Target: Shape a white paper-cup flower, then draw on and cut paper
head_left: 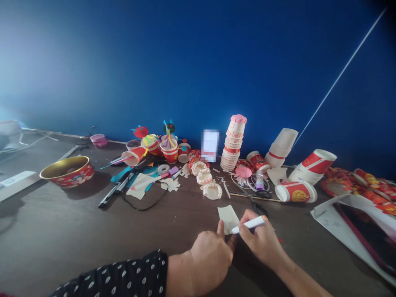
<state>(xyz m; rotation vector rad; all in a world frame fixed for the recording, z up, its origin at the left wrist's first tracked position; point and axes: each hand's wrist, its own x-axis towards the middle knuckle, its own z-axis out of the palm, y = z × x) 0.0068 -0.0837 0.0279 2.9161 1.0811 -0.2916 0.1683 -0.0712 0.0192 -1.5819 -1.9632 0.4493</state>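
My right hand (261,241) grips a white marker (249,225) with an orange end, its tip at the edge of a small pale yellow piece of paper (228,218). My left hand (210,258) sits at the paper's lower edge, with its fingers pressing or pinching the paper against the dark wooden table (62,231). A black polka-dot sleeve (123,274) covers my left forearm. Part of the paper's lower edge is hidden behind my fingers.
Beyond my hands lie black scissors (253,202), paper-plate crafts (212,191), and red-and-white paper cups (296,192), some stacked. A red and gold tin bowl (67,171) stands at the left. A blue wall (198,62) rises behind.
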